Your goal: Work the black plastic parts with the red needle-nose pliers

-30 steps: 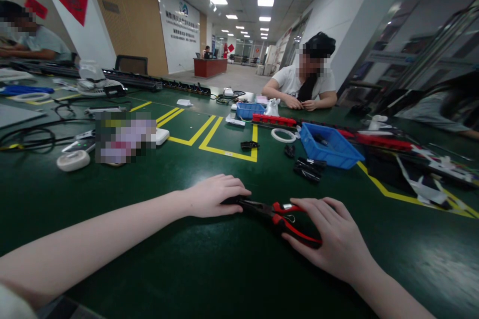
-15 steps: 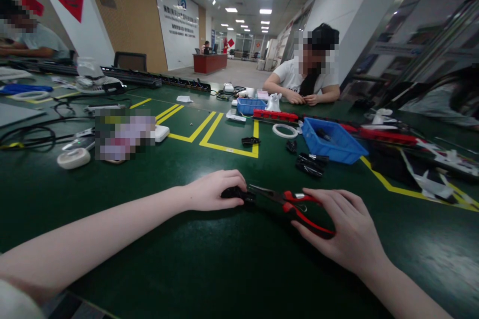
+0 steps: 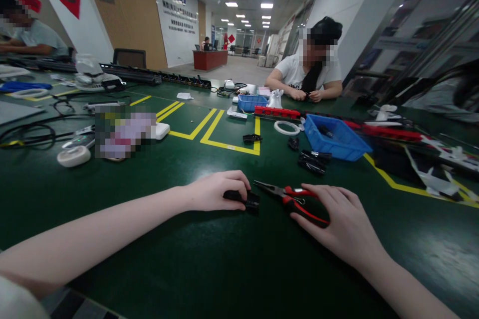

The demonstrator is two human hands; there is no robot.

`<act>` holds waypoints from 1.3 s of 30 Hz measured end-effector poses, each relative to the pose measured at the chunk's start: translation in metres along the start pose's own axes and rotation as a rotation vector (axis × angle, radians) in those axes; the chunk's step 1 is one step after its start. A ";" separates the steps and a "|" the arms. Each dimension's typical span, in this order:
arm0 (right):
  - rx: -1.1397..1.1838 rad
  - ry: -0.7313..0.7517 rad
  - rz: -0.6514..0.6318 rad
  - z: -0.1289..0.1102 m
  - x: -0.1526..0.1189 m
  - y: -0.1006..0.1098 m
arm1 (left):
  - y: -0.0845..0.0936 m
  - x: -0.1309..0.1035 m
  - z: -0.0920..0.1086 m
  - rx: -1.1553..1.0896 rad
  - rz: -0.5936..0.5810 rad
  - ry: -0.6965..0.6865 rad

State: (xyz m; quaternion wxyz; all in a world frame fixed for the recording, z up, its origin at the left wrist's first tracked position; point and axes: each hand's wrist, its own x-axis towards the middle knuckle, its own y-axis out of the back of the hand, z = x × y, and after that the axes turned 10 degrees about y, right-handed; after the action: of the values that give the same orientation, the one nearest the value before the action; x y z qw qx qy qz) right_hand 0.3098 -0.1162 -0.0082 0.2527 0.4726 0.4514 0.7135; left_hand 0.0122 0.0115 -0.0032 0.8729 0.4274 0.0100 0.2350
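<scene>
while gripping one end of a black part (image 3: 253, 203) between fingers and thumb of the left hand (image 3: 217, 192), holding a pair of red-and-black pliers (image 3: 279, 191) in the right hand (image 3: 342, 214), with fingers and thumb spanning spread handles. for the black part, a position low over the green tabletop (image 3: 224, 259), with the free end toward the right; whether touching the surface, cannot tell. for the pliers, tips just beside that free end, apparently apart from it, and pointing toward the left hand.

beyond, on the tabletop: black pieces (image 3: 314, 157) near a blue bin (image 3: 340, 152), a white ring (image 3: 287, 133) to the left of the bin, and another black piece (image 3: 251, 138) lying over yellow tape (image 3: 230, 147). across the tabletop, a co-worker's hands (image 3: 299, 95), held close together.

possible failures, by judgement: if pinched too lightly at one end only, swivelling or sliding of the black part under any push from the pliers; if aimed too far left, nipping of the fingertips by the plier tips; if squeezed hard, marking or cracking of the black part, likely plastic by its gloss; if held too loosely at the handles, twisting of the pliers.
</scene>
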 end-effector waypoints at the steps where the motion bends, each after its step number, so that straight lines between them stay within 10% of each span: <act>1: 0.014 -0.025 -0.029 0.002 -0.001 -0.002 | -0.001 -0.001 0.002 0.008 0.000 -0.011; 15: 0.258 0.336 -0.031 -0.059 0.015 0.012 | -0.024 -0.002 0.036 -0.116 0.092 -0.062; 39: 0.488 0.247 0.032 -0.053 0.016 0.010 | -0.023 0.004 0.027 -0.052 -0.047 -0.040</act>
State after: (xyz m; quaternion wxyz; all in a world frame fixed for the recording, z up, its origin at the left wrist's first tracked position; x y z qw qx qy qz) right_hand 0.2554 -0.1299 -0.0006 0.0629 0.4362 0.6298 0.6396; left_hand 0.0315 -0.0193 -0.0026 0.8891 0.4088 -0.0035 0.2059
